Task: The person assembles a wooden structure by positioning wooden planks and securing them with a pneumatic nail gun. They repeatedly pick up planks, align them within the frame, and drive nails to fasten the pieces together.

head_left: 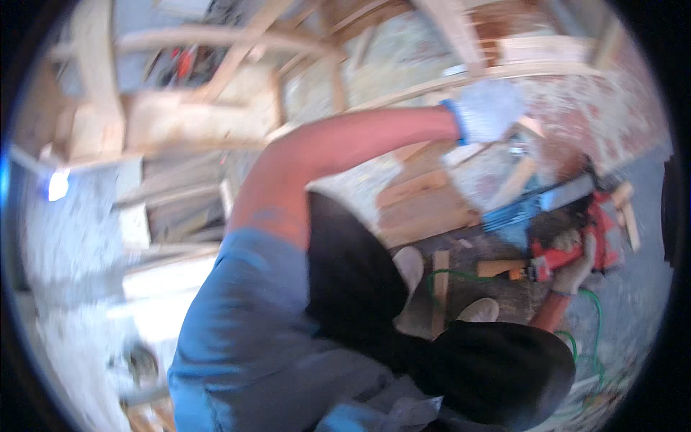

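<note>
Grey-blue shirt cloth [245,317] lies nearest, beside dark trousers [360,288]. Past the right-hand corner of the brown boards [425,205], the person's gloved right hand [579,268] seems wrapped around a red tool [554,258] on or just over the floor [637,288]. The gloved left hand [489,111] is near pale wood pieces [515,180]; its grip cannot be told. Wooden framing [101,79] appears joined beyond, while a strip [440,288] lies loose, so the work looks partly done; how much remains is unclear.

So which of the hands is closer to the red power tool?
Right. The right hand grips the red power tool; the left hand is apart from it, higher in the picture.
</note>
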A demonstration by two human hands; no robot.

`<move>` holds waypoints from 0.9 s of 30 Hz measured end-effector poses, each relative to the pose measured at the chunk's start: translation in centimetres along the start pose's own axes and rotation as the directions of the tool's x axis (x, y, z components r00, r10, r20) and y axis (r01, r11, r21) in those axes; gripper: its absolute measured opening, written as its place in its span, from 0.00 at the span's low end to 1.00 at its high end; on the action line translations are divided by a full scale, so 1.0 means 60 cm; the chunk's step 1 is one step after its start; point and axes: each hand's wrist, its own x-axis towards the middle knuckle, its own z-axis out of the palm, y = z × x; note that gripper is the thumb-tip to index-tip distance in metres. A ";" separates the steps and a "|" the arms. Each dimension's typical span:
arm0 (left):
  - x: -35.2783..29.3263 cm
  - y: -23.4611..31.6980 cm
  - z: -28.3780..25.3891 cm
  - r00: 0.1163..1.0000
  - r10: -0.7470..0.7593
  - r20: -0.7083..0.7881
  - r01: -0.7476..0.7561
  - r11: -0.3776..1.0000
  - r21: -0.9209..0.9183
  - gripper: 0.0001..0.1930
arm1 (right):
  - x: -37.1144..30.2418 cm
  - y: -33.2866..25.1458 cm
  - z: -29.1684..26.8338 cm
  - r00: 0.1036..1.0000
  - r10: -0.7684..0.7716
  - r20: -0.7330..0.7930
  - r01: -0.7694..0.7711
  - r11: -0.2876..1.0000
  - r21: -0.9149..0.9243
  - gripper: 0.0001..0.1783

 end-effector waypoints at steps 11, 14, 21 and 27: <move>0.138 -0.049 0.032 0.806 -0.469 -0.362 0.356 0.872 -0.336 0.15 | -0.013 0.005 0.060 0.986 -0.108 -0.127 0.116 0.992 0.058 0.12; 0.183 -0.044 0.047 0.803 -0.398 -0.444 0.353 0.917 -0.184 0.12 | -0.012 0.011 0.058 0.983 -0.132 -0.125 0.139 0.989 0.050 0.12; 0.270 -0.023 0.054 0.812 -0.332 -0.480 0.460 0.870 0.176 0.12 | -0.017 0.014 0.069 0.973 -0.160 -0.165 0.159 0.987 -0.015 0.12; 0.275 -0.032 0.050 0.855 -0.255 -0.452 0.375 0.906 0.199 0.12 | -0.014 0.014 0.058 0.978 -0.127 -0.168 0.136 0.990 0.042 0.13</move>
